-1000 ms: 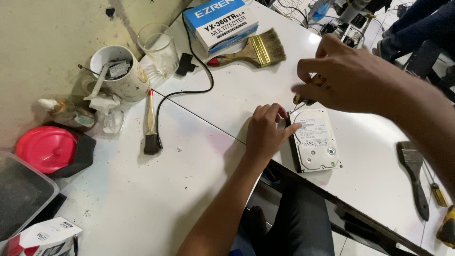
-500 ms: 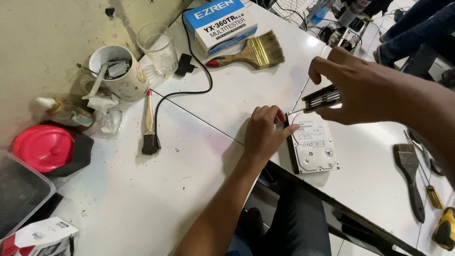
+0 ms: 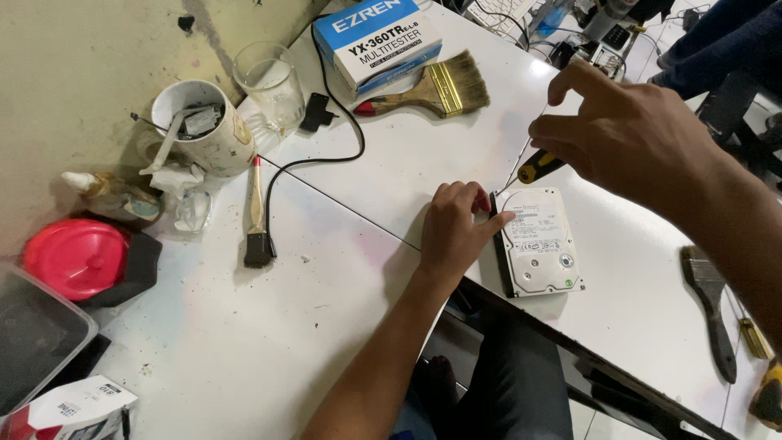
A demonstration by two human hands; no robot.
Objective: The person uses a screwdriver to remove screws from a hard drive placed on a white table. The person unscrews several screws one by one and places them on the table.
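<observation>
The hard drive (image 3: 539,243) lay flat near the front edge of the white table (image 3: 244,350), label side up. The person's left hand (image 3: 453,232) was pressed against its left side, fingers curled closed on the drive's top corner to pin it. The right hand (image 3: 627,134) hovered just above, fingers pinched shut on a small screwdriver (image 3: 533,169) with a yellow and black handle, its thin shaft angled down toward that same corner. From where I stood, doing it well meant keeping the tip square in the screw and the drive firmly braced, since a slip could have scratched the casing or jabbed the bracing fingers. A wide paintbrush (image 3: 428,91) and a small brush (image 3: 257,216) lay well apart.
</observation>
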